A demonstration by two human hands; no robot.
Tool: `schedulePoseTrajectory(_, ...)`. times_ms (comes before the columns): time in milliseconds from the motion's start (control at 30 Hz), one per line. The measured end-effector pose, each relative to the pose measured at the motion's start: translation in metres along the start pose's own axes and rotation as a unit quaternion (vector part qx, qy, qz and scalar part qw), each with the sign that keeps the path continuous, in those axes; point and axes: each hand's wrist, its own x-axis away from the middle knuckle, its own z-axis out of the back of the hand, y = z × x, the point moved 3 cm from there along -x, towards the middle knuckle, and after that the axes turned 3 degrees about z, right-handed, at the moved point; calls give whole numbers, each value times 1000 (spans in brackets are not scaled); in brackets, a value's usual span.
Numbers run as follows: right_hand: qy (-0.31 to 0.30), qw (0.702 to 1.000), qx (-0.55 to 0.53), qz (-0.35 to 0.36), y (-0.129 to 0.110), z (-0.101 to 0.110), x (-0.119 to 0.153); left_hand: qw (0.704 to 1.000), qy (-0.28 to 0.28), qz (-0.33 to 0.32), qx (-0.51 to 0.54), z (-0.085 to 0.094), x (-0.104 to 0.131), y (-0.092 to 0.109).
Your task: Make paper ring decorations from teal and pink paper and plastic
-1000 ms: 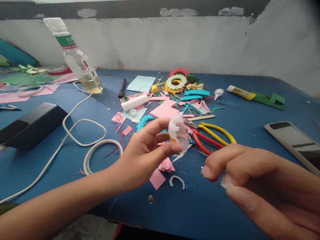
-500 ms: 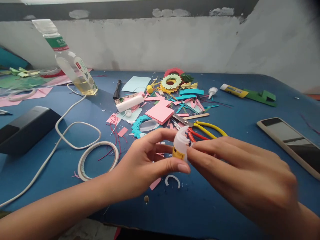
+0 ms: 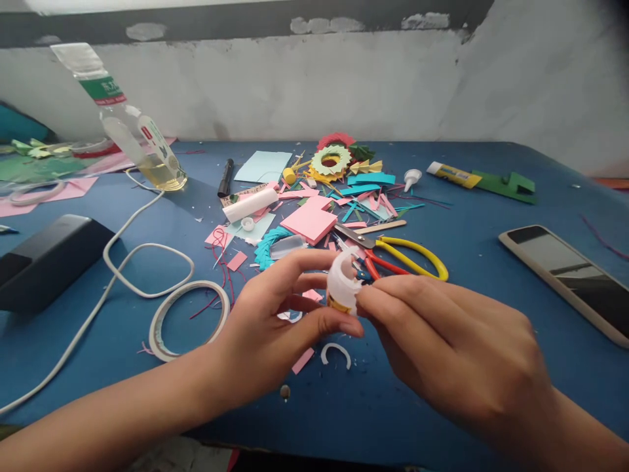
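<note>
My left hand (image 3: 275,328) holds a small translucent white plastic bottle (image 3: 339,282) between thumb and fingers. The bottle's top is cut away, leaving a ragged curved edge, and part of a yellow label shows low on its side. My right hand (image 3: 457,341) pinches at the right side of that cut edge; its fingertips are partly hidden. Just behind the hands lie yellow-handled scissors (image 3: 445,267) and a red-handled tool (image 3: 383,264). Below the bottle, a C-shaped white plastic strip (image 3: 336,346) rests on the blue table (image 3: 373,419).
Paper scraps and a pink paper stack (image 3: 309,219) cover the middle. A tape roll (image 3: 156,328), white cable (image 3: 142,203), dark box (image 3: 54,255) and tilted bottle of yellowish liquid (image 3: 164,174) stand left. Rightward are a phone (image 3: 565,275), glue tube (image 3: 452,174) and small funnel (image 3: 411,177).
Both hands have shifted slightly left with the bottle. The bottle has tipped so its open cut rim shows more, and less of the yellow label is visible.
</note>
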Motion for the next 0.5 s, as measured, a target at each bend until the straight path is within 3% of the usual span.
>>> schedulePoseTrajectory(233, 0, 987, -130, -94, 3, 3, -2, 997, 30, -59, -39, 4, 1, 6)
schedulePoseTrajectory(367, 13, 984, -155, -82, 6, 11, -5, 998, 15, -52, -21, 4, 1, 6)
schedulePoseTrajectory(500, 7, 992, -110, -63, 9, 11, 1, 999, -16, -20, 22, 1, 1, 5)
